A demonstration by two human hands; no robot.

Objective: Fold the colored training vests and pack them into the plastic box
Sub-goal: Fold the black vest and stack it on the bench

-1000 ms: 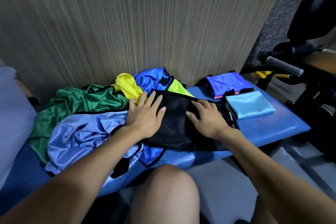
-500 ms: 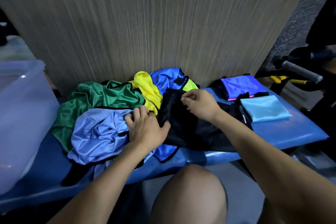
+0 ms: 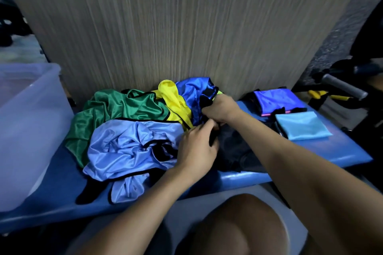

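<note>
A black vest (image 3: 234, 149) lies on the blue bench (image 3: 310, 151) in front of me. My right hand (image 3: 222, 107) grips its far edge, fingers curled into the fabric. My left hand (image 3: 196, 147) holds the vest's left side just below, fingers bent around the cloth. To the left sits a loose heap: a light-blue vest (image 3: 132, 147), a green vest (image 3: 116, 109), a yellow vest (image 3: 174, 99) and a royal-blue vest (image 3: 192, 91). A translucent plastic box (image 3: 27, 122) stands at the bench's left end.
Two folded vests lie on the right of the bench: a purple-blue one (image 3: 273, 99) and a turquoise one (image 3: 300, 125). A wood-grain wall (image 3: 186, 27) backs the bench. Gym equipment with a grey handle (image 3: 342, 87) stands at the right. My knee (image 3: 242, 223) is below the bench edge.
Both hands went from lying flat on the black vest to gripping it; my right hand moved to the far edge and bunched the cloth. The view shifted left, showing the box.
</note>
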